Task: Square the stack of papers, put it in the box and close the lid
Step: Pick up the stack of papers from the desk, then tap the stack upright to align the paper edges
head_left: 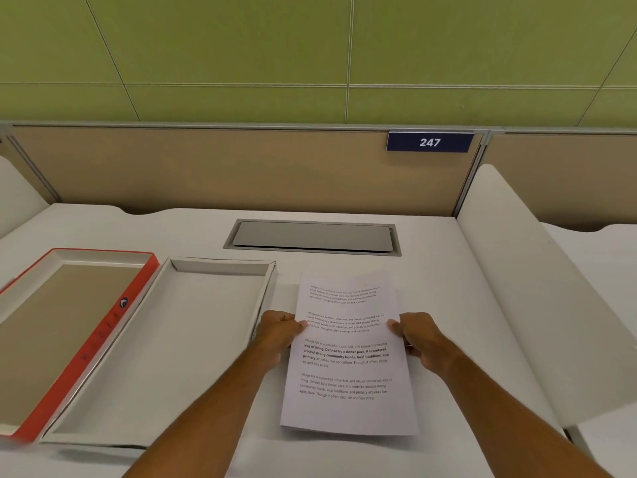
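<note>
While both hands pinch the white printed stack of papers [348, 357] at mid-edges, left hand [279, 331] and right hand [415, 334] closed on it, stack sits just right of the open white cardboard box [103, 391]. Judgement: tap edges flush on white desk [431, 263] first; red-sided lid [113, 326] lies left.

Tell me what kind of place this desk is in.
Probably an office or study-hall cubicle: a numbered plate reading 247 on the tan partition, a cable hatch set into the white desk, and side dividers.
</note>
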The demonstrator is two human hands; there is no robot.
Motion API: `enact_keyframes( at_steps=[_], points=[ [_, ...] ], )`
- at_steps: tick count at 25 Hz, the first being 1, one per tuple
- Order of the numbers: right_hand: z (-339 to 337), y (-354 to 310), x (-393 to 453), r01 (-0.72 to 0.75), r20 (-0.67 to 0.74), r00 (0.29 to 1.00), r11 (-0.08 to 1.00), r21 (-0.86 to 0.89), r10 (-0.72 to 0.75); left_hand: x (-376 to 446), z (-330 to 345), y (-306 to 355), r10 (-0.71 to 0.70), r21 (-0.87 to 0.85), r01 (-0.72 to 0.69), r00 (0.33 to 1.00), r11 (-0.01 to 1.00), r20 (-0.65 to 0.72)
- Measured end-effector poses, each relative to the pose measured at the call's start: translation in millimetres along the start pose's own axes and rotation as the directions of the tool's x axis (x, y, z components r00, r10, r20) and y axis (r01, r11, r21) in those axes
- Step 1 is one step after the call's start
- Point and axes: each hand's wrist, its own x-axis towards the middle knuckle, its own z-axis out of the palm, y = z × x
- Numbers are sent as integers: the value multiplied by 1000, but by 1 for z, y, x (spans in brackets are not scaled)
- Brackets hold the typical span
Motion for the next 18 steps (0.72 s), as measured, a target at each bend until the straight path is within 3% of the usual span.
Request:
enact_keyframes(
  at_steps=[5, 10, 18],
  points=[
    [-17, -31, -19, 285, -14, 958, 957, 43, -285, -18, -14, 40, 243, -71, -242, 970, 968, 2],
    [-30, -53, -43, 554, -5, 832, 830, 60, -555, -43, -26, 69, 466, -36, -466, 885, 884, -3],
    [-33, -38, -57, 592, 20, 804, 803, 63, -594, -54, -23, 56, 501, 3, -501, 865, 865, -9]
  ],
)
